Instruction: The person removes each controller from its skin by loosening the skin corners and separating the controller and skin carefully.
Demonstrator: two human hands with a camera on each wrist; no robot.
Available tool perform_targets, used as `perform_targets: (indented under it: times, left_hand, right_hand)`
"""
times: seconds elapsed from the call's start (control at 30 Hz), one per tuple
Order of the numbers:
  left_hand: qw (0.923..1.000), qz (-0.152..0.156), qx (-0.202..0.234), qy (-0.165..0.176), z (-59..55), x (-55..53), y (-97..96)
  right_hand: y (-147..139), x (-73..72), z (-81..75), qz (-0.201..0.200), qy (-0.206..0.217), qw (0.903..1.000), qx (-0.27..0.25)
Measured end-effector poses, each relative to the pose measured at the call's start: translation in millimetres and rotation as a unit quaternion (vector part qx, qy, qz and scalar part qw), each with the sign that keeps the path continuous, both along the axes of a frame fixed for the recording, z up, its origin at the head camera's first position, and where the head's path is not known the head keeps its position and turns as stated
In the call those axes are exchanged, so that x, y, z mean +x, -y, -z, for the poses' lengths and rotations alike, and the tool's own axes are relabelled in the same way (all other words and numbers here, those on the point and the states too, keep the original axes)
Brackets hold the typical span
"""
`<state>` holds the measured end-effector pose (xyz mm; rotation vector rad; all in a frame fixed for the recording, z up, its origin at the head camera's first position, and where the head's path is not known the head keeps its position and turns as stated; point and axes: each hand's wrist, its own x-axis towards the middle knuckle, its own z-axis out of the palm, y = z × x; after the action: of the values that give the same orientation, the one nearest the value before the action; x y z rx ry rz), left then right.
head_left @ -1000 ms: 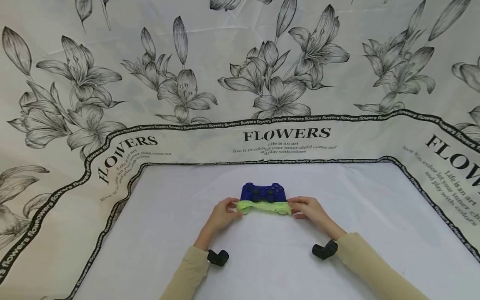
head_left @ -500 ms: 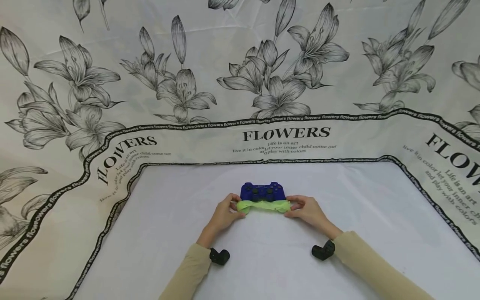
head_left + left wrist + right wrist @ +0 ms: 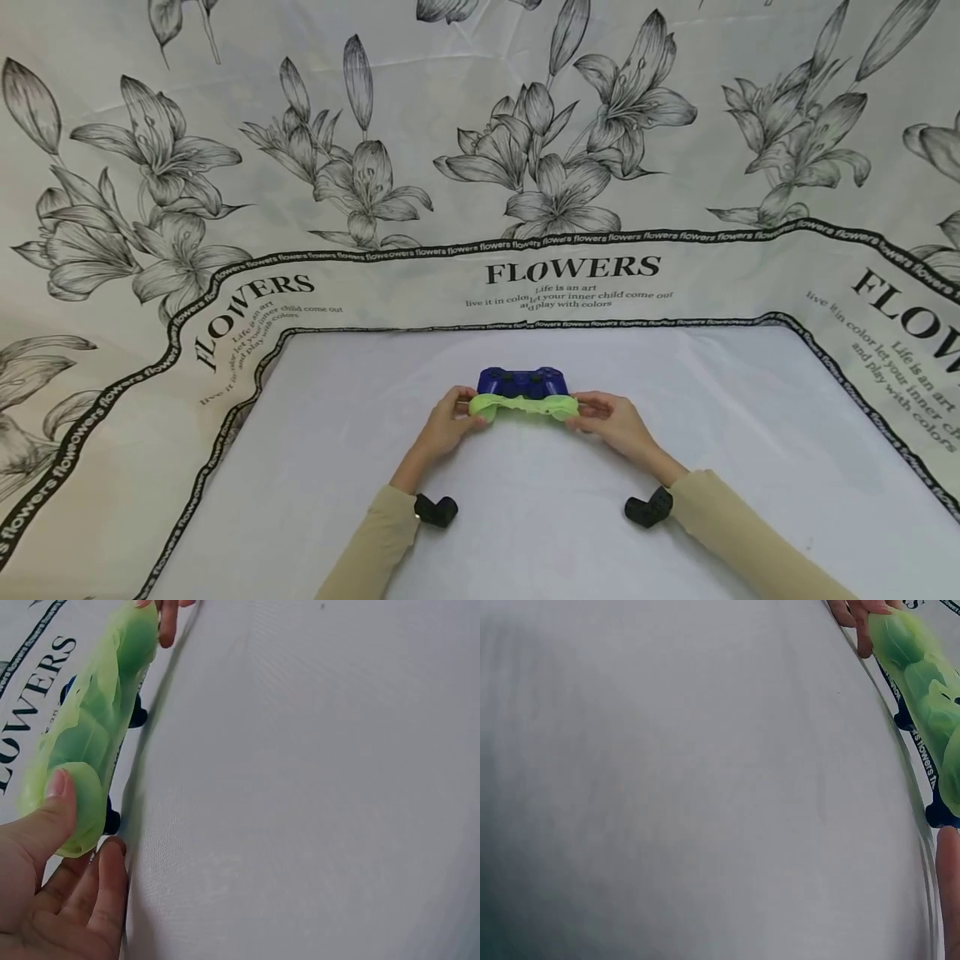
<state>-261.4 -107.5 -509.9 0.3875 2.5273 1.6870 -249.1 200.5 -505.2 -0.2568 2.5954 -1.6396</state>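
- Beige sleeves (image 3: 375, 533), a pair, reaching in from the lower edge of the head view.
- Black wrist devices (image 3: 437, 511), one at each wrist.
- White tabletop (image 3: 540, 533), spread beneath both arms and running back to the printed cloth.
- Left hand (image 3: 447, 427): nearly closed, thumb on the near face and fingers curled behind, pinching the left end of the cover.
- Right hand (image 3: 617, 421): likewise nearly closed, thumb and fingers about the cover's right end; the right wrist view shows little of it.
- Green cover (image 3: 525, 405), soft and thin, stretched between the two hands; contents: the near side of one controller, darker forms showing through. Depth of fit cannot be told.
- Blue game controller (image 3: 522, 382), its far part bare of the cover, dark thumbsticks visible, set between the hands near the table's far edge.
- Printed cloth (image 3: 405, 287), white, black floral line drawings, lettered "FLOWERS", standing behind.
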Motion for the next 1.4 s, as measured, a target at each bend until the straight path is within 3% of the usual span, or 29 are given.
perform_targets:
  times: [0.17,0.33,0.5,0.53,0.7,0.9,1.1,1.4]
  left_hand:
    - [0.9993,0.001,0.035,0.014,-0.2,-1.0,-2.4]
    - [0.9985,-0.001,0.036,0.041,-5.5,-1.3,-5.3]
    - [0.997,0.013,0.048,0.059,-10.3,-1.7,-6.4]
    - [0.9965,0.015,0.053,0.063,-14.6,0.2,-6.7]
    - [0.9939,0.018,0.071,0.082,-14.8,-1.9,-6.2]
    - [0.9923,0.033,0.076,0.092,-11.7,-4.7,-5.4]
    - [0.9937,0.051,0.052,0.085,-10.9,-2.9,-6.0]
    - [0.9936,0.086,0.021,0.069,-17.4,5.0,-6.4]
  right_hand:
    - [3.0,0.5,0.5,0.002,-0.034,0.9993,-0.018]
    - [5.3,0.8,0.8,0.007,-0.029,0.998,-0.055]
    - [4.8,1.7,0.2,0.031,-0.052,0.9977,-0.03]
    - [4.2,1.8,-0.1,0.03,-0.049,0.9977,-0.036]
    - [0.5,-0.2,-3.7,0.021,-0.01,0.9961,-0.085]
    - [-3.0,-7.7,-10.1,-0.019,0.043,0.9911,-0.125]
    - [-3.9,-11.4,-16.1,-0.045,0.045,0.9956,-0.069]
    - [-7.0,-13.9,-17.4,-0.053,0.04,0.9977,0.006]
